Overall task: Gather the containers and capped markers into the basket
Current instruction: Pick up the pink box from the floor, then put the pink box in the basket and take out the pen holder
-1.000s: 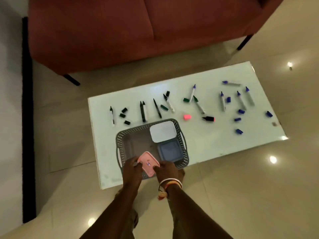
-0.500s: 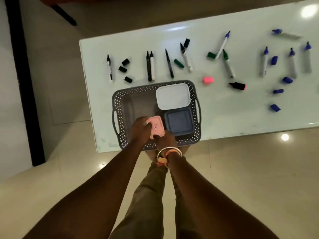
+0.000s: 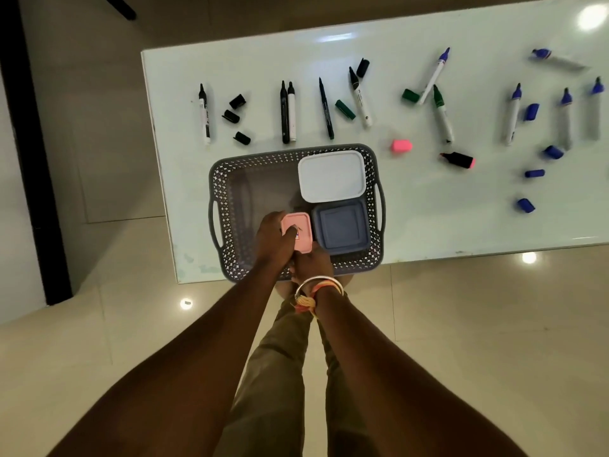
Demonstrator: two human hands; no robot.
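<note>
Far left on the table [image 3: 428,209]: a black marker [image 3: 204,113] lying uncapped, three loose black caps [image 3: 236,101] just beside it. Next, two more black markers [image 3: 287,112] side by side, then a thin pen [image 3: 326,108], all still outside the basket [image 3: 224,179]. Basket at the near table edge, its left half bare. Inside, at the near wall, left hand [image 3: 275,239] closed around the pink container [image 3: 298,230], fingers wrapped on its left edge and top, thumb across the lid. Right hand [image 3: 311,262] just below and touching, fingers seemingly curled under the near end of the same container; how tight, impossible to tell, mostly hidden. Pink container low in the basket, beside the grey container [image 3: 341,227]; resting on the floor or held slightly above, not clear. White container [image 3: 331,174] behind the grey one, already in. Step in hand, by judgement: placing the third container, so container part nearly finished. Further right on the table: green caps [image 3: 345,109], green marker [image 3: 441,113], pink cap [image 3: 401,145], highlighter [image 3: 458,159], then blue markers [image 3: 512,113] and blue caps [image 3: 531,112], all apart from each other and open. Next move probably: let go of the container, then match each cap to its marker by colour and press on before dropping in the basket.
</note>
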